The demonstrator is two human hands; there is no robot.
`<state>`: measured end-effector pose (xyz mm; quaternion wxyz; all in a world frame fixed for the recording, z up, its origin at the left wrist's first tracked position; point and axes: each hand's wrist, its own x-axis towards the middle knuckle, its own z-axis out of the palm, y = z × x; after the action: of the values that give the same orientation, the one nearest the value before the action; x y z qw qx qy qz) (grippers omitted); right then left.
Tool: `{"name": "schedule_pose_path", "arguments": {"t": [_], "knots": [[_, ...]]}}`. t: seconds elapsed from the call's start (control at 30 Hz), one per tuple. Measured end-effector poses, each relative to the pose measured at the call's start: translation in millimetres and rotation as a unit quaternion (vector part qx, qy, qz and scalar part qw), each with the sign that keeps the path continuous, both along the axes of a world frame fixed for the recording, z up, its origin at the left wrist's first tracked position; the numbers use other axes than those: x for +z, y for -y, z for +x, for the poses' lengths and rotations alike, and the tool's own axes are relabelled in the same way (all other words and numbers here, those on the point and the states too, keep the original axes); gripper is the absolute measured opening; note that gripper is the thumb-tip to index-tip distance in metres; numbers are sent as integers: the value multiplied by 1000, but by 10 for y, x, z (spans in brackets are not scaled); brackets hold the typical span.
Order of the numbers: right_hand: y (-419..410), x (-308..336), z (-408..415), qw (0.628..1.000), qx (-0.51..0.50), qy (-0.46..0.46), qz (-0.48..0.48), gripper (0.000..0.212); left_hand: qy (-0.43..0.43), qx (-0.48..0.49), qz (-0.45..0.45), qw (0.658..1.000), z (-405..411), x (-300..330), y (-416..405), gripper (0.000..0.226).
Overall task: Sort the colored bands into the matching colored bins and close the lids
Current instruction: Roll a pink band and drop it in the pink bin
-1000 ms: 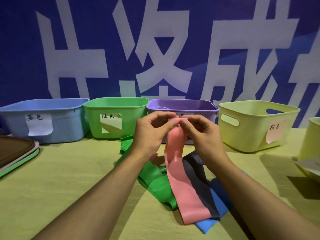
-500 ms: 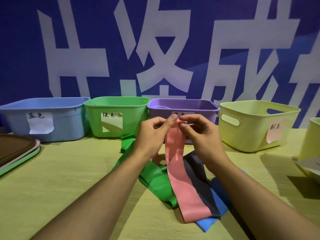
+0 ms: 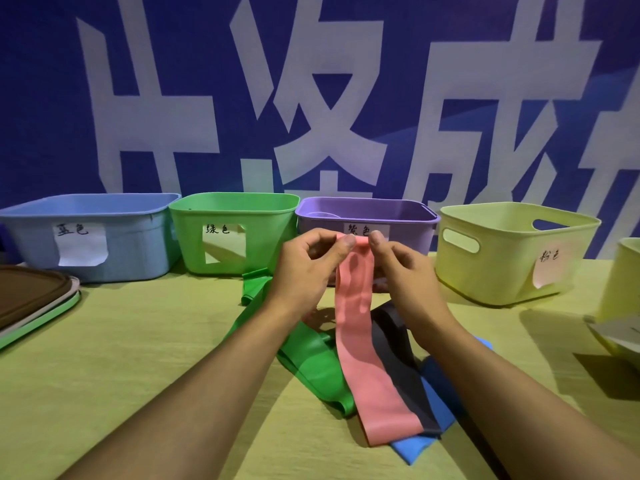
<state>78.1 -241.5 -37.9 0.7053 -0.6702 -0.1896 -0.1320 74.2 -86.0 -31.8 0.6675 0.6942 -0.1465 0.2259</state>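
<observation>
Four bins line the back of the yellow-green table (image 3: 104, 358) under a blue banner (image 3: 52, 98) with big white characters: a blue bin (image 3: 34, 237), a green bin (image 3: 235, 216), a purple bin (image 3: 408, 230) and a pale yellow bin (image 3: 502, 258), each with a paper label, all open on top. A fifth pale yellow container (image 3: 623, 282) peeks in at the right edge, something grey lying at its foot. At far left, a stack of lids (image 3: 31, 306), brown on top, green at the bottom.

Both forearms reach in from below, meeting right in front of the purple bin and hiding part of its front wall. The left hand (image 3: 304, 268) pinches the top edge of the pink band (image 3: 367, 358) between thumb and curled fingers; the right hand (image 3: 398, 268) pinches the same edge from the other side. The band hangs from them and trails down onto the table.

Four bands in the pile: pink lifted at one end, the green band (image 3: 311, 362) to its left under the left forearm, the black band (image 3: 398, 362) just right of the pink, and the blue band (image 3: 412, 445) underneath at the bottom
</observation>
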Motion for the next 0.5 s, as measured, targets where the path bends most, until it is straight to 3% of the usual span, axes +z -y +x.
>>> {"name": "schedule_pose_path", "arguments": {"t": [0.33, 0.5], "knots": [[9, -43, 53, 998, -30, 45, -14, 17, 0, -26, 2, 1000, 12, -16, 1, 13], [3, -45, 51, 998, -18, 52, -8, 17, -5, -25, -1, 1000, 20, -16, -6, 18]]}}
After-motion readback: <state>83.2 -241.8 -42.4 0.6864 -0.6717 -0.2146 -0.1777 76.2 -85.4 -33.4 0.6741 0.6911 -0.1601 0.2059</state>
